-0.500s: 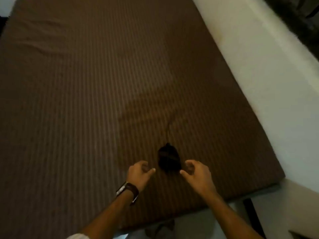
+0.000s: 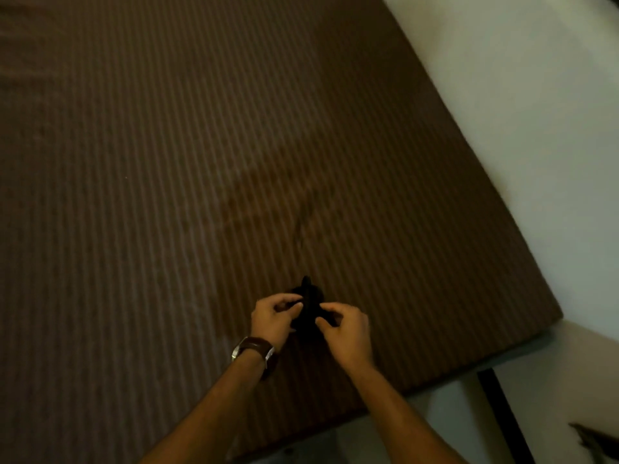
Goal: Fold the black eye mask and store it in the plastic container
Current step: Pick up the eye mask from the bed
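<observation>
- The black eye mask [image 2: 306,304] lay bunched on the brown striped mattress [image 2: 167,195] near its front edge — between both hands.
- The left hand [image 2: 273,318] pinched its left side.
- The right hand [image 2: 346,329] pinched its right side — fingers curled.

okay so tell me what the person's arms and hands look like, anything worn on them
Both forearms are bare, with no sleeves in view. The left hand has a wristwatch behind it, with a brown strap and a pale, metal-looking case. The right hand and its wrist carry nothing; no gloves, and no rings that can be made out.
</observation>
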